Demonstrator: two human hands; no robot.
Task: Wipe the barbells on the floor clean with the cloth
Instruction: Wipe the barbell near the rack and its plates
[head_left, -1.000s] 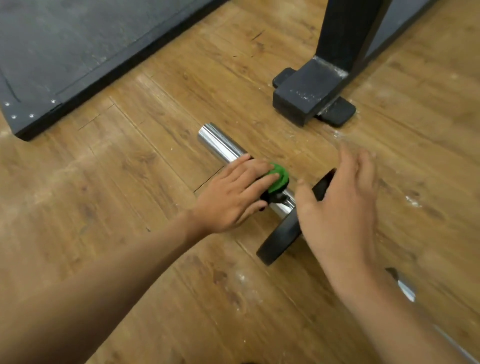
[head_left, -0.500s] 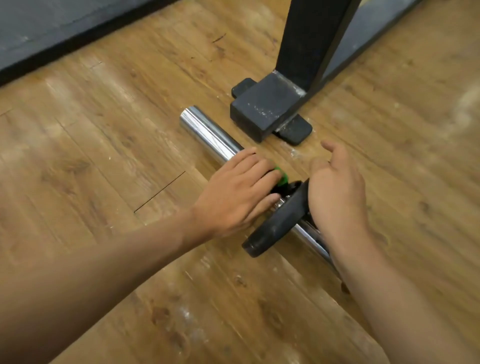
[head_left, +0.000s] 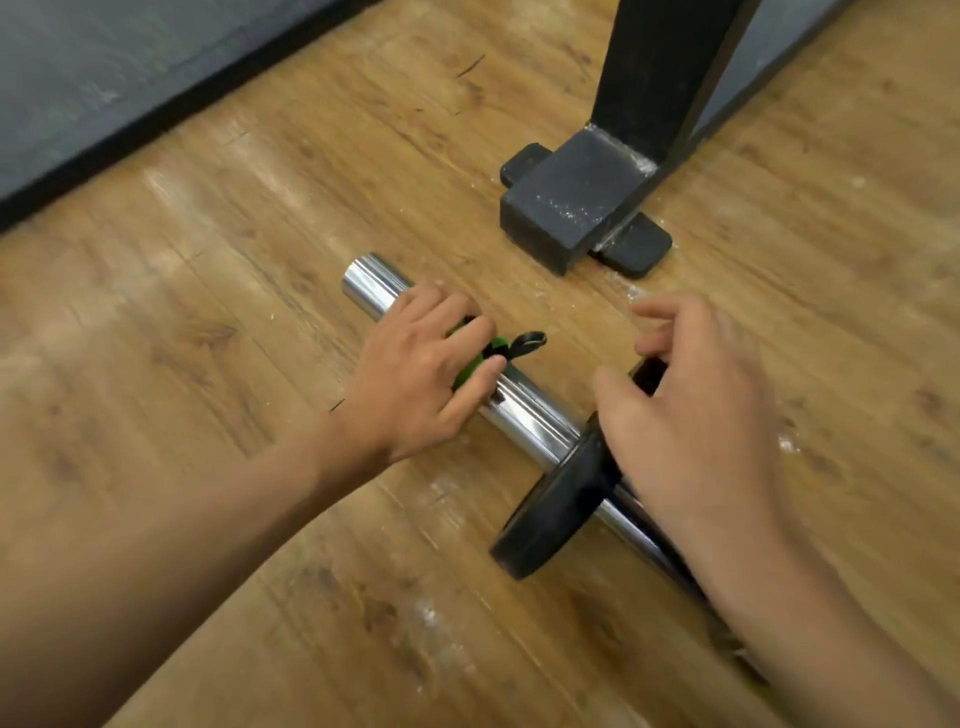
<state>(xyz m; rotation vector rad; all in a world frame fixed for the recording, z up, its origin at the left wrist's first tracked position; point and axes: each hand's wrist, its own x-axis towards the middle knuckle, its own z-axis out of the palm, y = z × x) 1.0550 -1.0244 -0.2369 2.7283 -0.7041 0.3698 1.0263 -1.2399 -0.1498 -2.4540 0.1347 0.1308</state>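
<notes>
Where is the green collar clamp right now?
Head view, centre: the green collar clamp sits on the chrome bar sleeve, gripped by the left hand, between the sleeve's free end and the black weight plate.

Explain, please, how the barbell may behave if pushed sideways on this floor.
The barbell would probably roll: its round black plate stands on edge on the smooth wooden floor. Being polished metal, it looks stiff, likely heavy, and perhaps slippery to hold.
</notes>
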